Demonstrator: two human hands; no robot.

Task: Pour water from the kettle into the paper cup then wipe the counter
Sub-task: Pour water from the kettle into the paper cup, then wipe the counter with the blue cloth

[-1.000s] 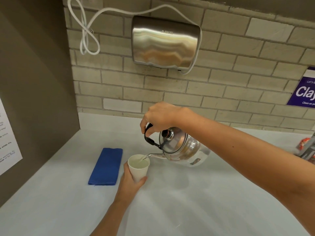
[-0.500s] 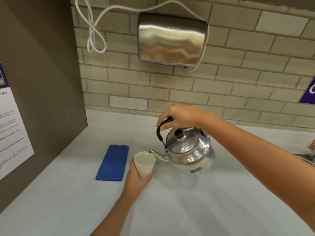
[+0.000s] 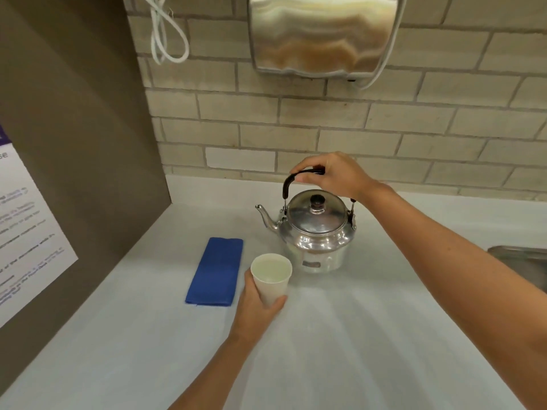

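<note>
A shiny steel kettle (image 3: 316,232) stands upright on the white counter (image 3: 340,335), its spout pointing left. My right hand (image 3: 331,176) grips its black handle from above. Just in front of the kettle is a white paper cup (image 3: 272,279) with water in it, and my left hand (image 3: 257,306) is wrapped around its lower part. A folded blue cloth (image 3: 217,272) lies flat on the counter to the left of the cup, apart from both hands.
A brown side wall (image 3: 74,143) with a printed notice (image 3: 23,226) closes off the left. The brick wall behind carries a steel hand dryer (image 3: 322,34) with a white cord. A metal sink edge (image 3: 521,255) shows at the right.
The kettle went from tilted with water running into the cup to upright, and it moved back and right onto the counter. My left hand kept hold of the cup.
</note>
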